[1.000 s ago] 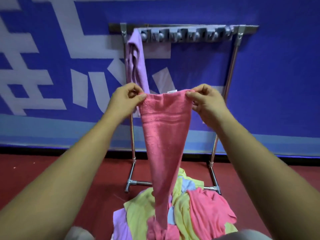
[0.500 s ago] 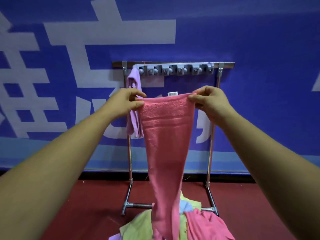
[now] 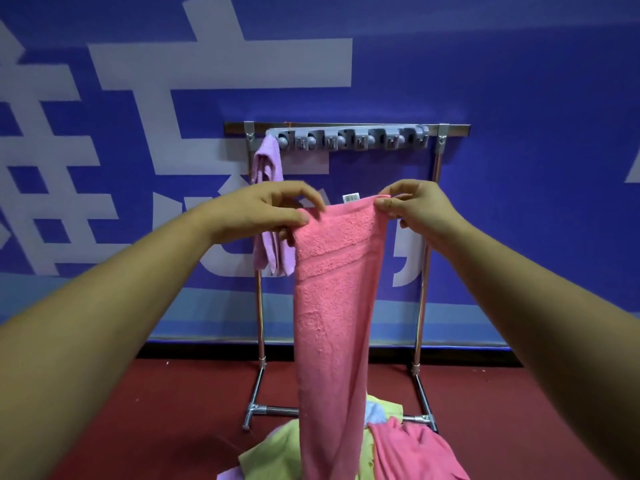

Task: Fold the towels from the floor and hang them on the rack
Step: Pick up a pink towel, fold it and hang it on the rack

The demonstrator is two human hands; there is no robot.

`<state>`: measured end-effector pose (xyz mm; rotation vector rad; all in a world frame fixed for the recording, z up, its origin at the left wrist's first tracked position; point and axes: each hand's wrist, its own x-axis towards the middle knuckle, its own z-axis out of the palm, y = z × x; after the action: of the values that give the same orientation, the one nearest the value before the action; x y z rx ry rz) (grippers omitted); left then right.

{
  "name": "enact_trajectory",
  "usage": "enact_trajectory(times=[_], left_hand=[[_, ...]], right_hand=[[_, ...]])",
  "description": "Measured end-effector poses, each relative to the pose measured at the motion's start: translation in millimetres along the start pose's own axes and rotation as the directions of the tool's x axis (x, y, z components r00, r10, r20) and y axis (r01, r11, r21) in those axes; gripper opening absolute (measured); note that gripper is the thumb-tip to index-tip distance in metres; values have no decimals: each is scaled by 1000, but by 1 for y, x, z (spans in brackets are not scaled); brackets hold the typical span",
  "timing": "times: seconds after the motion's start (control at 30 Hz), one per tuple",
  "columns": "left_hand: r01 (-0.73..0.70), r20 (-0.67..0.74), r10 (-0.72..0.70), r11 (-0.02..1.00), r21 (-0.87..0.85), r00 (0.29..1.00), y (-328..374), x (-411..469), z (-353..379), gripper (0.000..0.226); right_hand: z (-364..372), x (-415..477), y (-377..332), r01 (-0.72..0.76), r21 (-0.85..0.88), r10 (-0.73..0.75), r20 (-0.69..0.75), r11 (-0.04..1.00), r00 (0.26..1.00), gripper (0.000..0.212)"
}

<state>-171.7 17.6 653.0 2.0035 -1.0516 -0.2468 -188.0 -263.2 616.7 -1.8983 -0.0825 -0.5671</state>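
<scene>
Head view | pink towel (image 3: 332, 306) hangs long, narrow | left hand (image 3: 263, 213), right hand (image 3: 415, 209) pinch top corners

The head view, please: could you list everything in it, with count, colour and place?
wall: one, blue with white characters, behind
floor: one, red, below
rack: one, silver, against the wall
hook strip: one, grey, along the rack's top bar
lilac towel: one, lilac, draped at the rack's left end
pink towel: one, pink, held before the rack
label: one, white, on that towel's top edge
towel pile: one, yellow-green, pink, blue, lilac, on the floor
left hand: one, pinches the towel's left corner
right hand: one, pinches its right corner
</scene>
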Motion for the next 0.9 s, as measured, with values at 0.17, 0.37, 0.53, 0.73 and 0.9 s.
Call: enact_trajectory(times=[0.17, 0.37, 0.53, 0.73, 0.9], left_hand=[[-17, 227, -58, 948, 317, 972, 19, 4, 16, 29], [-258, 81, 245, 922, 289, 966, 32, 8, 17, 10], [-197, 201, 143, 940, 277, 969, 40, 11, 27, 9], [38, -247, 104, 859, 511, 963, 16, 22, 23, 14], [26, -358, 136, 911, 412, 924, 9, 27, 24, 10]], right_hand=[[9, 3, 6, -74, 80, 74, 6, 994, 997, 7], [17, 3, 5, -203, 294, 178, 112, 934, 978, 12], [24, -2, -7, -206, 279, 137, 249, 938, 959, 4], [29, -9, -17, -259, 417, 130, 313, 871, 941, 11], [39, -15, -24, -206, 452, 64, 308, 868, 949, 12]])
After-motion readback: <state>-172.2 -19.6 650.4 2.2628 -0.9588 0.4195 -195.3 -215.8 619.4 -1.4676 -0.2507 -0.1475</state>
